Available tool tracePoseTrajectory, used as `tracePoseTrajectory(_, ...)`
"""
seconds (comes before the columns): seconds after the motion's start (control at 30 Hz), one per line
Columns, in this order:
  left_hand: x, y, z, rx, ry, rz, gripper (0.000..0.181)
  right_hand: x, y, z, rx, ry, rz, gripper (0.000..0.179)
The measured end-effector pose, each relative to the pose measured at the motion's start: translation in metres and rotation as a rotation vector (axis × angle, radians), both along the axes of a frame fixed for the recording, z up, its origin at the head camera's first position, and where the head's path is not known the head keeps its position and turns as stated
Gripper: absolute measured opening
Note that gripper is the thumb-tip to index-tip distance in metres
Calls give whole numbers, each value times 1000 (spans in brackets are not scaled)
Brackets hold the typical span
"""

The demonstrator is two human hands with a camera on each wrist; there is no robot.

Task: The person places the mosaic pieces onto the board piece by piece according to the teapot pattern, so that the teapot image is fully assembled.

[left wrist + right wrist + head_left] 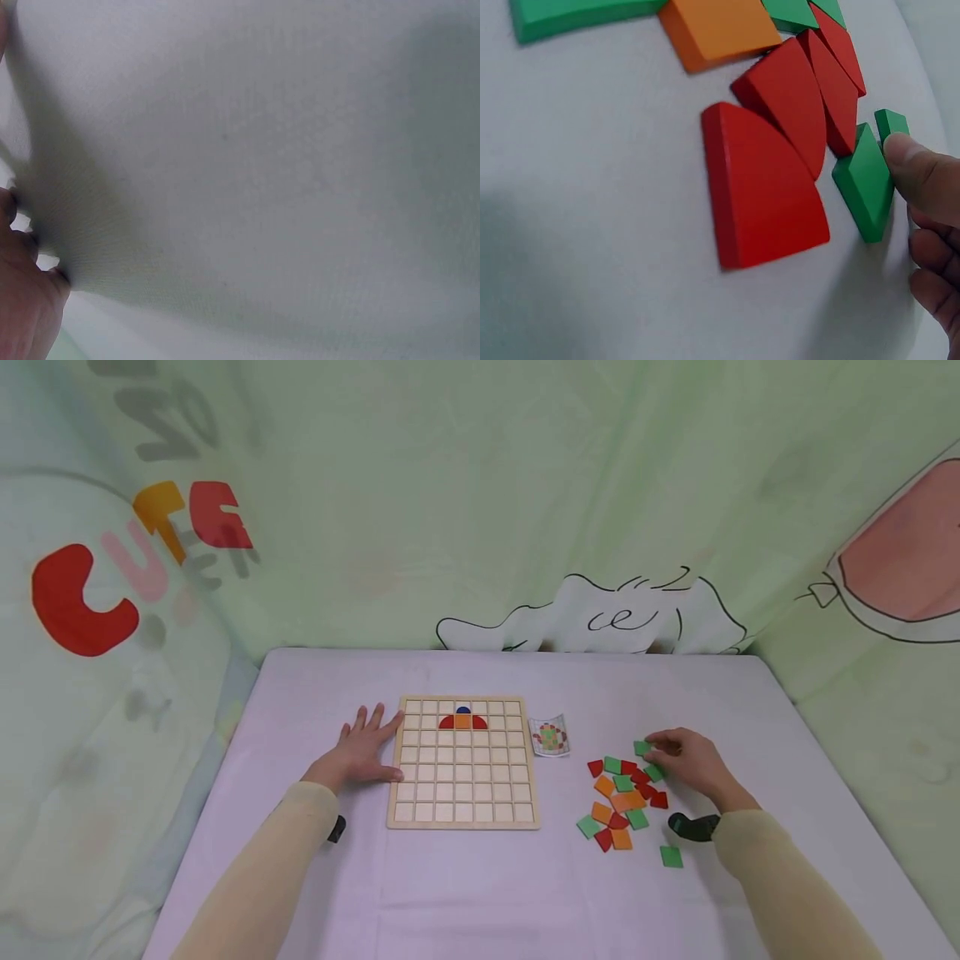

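Note:
A square wooden board (465,825) with a grid of cells lies flat on the table. In its upper rows sit a blue half-round piece (463,710), an orange square tile (462,722) and red quarter-round tiles (447,722) on either side. My left hand (362,752), fingers spread, touches the board's left edge. At the far edge of the loose pieces, my right hand (688,760) pinches a green square tile (642,748). The right wrist view shows the thumb (911,154) against that tile, beside another green tile (866,184). The left wrist view shows mostly cloth and part of the hand.
Several loose green, orange and red tiles (621,802) lie scattered right of the board. One green tile (671,857) lies apart, nearer the front. A small printed pattern card (550,737) lies by the board's upper right side. Printed cloth (480,510) hangs behind the table.

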State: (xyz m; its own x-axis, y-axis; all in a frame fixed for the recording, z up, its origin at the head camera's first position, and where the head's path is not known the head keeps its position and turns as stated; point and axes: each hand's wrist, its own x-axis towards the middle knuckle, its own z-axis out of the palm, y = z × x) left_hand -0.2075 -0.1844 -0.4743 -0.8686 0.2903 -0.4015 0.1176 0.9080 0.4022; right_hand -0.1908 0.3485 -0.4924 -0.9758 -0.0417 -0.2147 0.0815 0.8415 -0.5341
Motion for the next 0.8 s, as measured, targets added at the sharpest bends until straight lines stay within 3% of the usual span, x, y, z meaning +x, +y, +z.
tracePoseTrajectory(0.43,0,0,0,4,-7,7,106,-3,-7,4,7,50,7,40)
tracePoseTrajectory(0.63,0,-1,0,-4,-1,8,106,-12,-36,19,-14,100,33,35)
tracePoseTrajectory(0.8,0,0,-1,-4,0,10,106,-21,-73,27,-27,139,104,32)
